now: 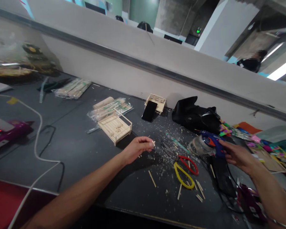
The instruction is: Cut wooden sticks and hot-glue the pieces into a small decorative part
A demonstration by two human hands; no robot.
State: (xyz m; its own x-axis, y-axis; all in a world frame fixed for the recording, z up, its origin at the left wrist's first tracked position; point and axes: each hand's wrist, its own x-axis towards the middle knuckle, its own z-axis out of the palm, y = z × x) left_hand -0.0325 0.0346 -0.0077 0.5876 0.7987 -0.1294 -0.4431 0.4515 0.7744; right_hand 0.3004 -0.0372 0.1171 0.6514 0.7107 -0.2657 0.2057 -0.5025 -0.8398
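Note:
My left hand (pixel 141 148) is closed in a pinch on a small pale wooden piece (pixel 153 143) above the dark table. At the right, my right hand (pixel 235 156) is wrapped round the handle of a blue glue gun (pixel 218 144). The gun's front part lies over or beside a clear glass jar (pixel 200 145); whether they touch I cannot tell. A little model bed of thin wooden sticks (pixel 115 127) stands behind my left hand. Between the hands lie scissors with red and yellow handles (pixel 184 171), with loose sticks (pixel 152 178) around them.
A phone (pixel 149 110) leans against a second small wooden model (pixel 158 101). Bagged sticks (pixel 109 108) lie behind the bed. A black bag (pixel 195 114) rests near the partition. A white cable (pixel 39 133) crosses the left side, near a purple power strip (pixel 11 133). Scraps litter the middle.

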